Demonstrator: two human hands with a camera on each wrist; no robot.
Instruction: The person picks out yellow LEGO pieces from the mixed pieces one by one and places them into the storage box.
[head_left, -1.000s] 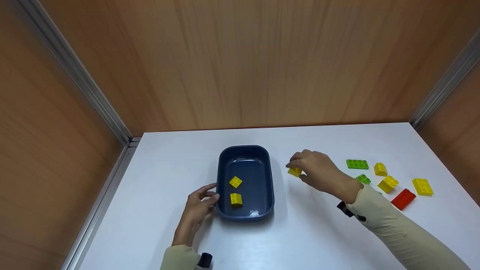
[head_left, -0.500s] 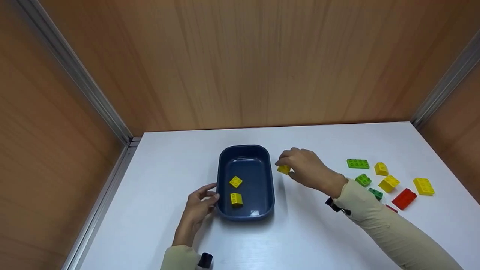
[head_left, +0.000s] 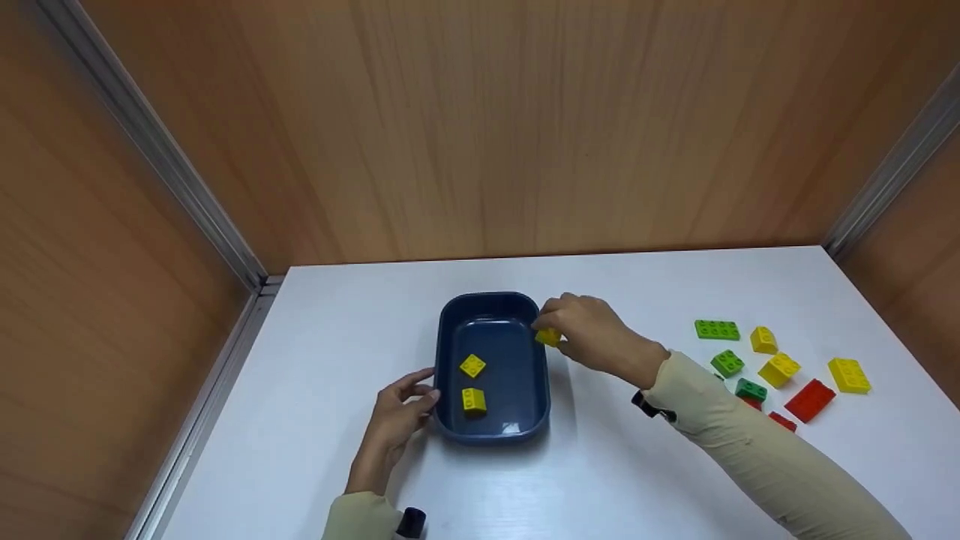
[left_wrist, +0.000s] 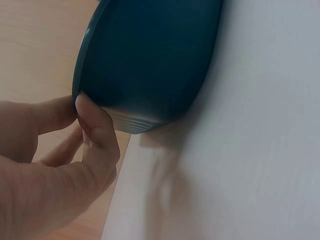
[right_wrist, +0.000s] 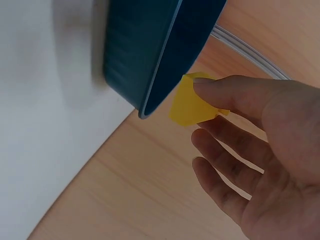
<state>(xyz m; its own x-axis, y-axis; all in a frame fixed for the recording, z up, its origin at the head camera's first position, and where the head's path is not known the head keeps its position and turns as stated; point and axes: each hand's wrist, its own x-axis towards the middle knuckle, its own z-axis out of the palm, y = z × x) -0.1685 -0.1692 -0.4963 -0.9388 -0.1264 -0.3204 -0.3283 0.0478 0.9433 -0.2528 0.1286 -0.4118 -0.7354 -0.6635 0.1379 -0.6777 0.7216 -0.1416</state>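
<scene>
A dark blue tray (head_left: 493,431) sits mid-table with two yellow bricks, a front one (head_left: 474,401) and a back one (head_left: 472,366), on its floor. My left hand (head_left: 399,412) pinches the tray's left rim; in the left wrist view thumb and finger meet on the rim (left_wrist: 82,65). At the tray's right rim, my right hand (head_left: 592,330) holds a yellow brick (head_left: 549,337) up off the table. The right wrist view shows that brick (right_wrist: 187,105) between thumb and fingertips, beside the tray's edge, the other fingers spread below.
On the right of the white table (head_left: 637,465) lie several loose bricks: a long green brick (head_left: 717,330), a small green one (head_left: 727,363), a dark green one (head_left: 751,390), a red one (head_left: 811,401) and yellow ones (head_left: 850,375). The right sleeve partly covers some. A wooden wall (head_left: 480,135) stands behind.
My right hand has moved left with the yellow brick, from right of the tray to its right rim. More bricks show beside the sleeve. The left hand and tray have stayed put.
</scene>
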